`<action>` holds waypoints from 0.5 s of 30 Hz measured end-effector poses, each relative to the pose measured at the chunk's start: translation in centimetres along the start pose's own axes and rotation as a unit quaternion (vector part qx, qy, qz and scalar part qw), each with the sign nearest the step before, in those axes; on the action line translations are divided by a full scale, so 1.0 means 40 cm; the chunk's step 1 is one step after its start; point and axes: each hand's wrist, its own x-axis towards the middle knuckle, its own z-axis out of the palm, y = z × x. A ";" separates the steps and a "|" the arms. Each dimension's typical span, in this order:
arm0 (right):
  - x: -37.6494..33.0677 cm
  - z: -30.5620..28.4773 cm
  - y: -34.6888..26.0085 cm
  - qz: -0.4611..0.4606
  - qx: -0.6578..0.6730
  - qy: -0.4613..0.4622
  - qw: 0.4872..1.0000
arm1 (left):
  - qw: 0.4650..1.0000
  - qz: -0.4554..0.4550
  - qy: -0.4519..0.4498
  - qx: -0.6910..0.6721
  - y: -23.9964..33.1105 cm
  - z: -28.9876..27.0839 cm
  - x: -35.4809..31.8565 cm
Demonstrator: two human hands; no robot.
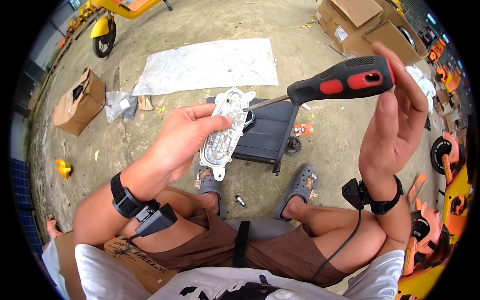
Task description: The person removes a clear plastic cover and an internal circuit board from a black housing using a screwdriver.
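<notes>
My left hand [182,132] grips a long oval lamp unit [218,145], its thumb across the face. The lamp has a pale rim with small tabs and a clear, silvery, dirt-specked inside. A screwdriver [345,77] with a black and red handle points left, its metal tip touching the lamp's upper right edge. My right hand [395,115] is at the handle's butt end, thumb below it and fingers curved around the end. Behind the lamp stands a low black plastic stool or table [265,137], with a dark round part [248,121] partly hidden on it.
A clear plastic sheet [210,65] lies on the concrete floor ahead. Cardboard boxes stand at left [80,102] and far right [360,25]. A toothed gear [293,146] is beside the stool. Orange and yellow vehicle parts [425,230] crowd the right. A yellow scooter [105,32] stands far left.
</notes>
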 end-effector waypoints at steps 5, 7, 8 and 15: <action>-0.005 -0.009 0.002 -0.018 0.002 -0.016 1.000 | 1.000 -0.003 0.003 0.004 0.001 0.000 0.000; -0.007 -0.007 0.001 -0.017 -0.008 -0.012 1.000 | 1.000 0.001 0.000 0.010 -0.002 -0.003 0.000; -0.005 -0.002 0.001 -0.017 -0.002 -0.008 1.000 | 1.000 0.000 -0.001 0.007 -0.002 -0.002 0.000; -0.006 -0.009 -0.010 -0.002 -0.034 -0.012 0.999 | 1.000 -0.002 -0.001 0.002 0.002 -0.003 -0.002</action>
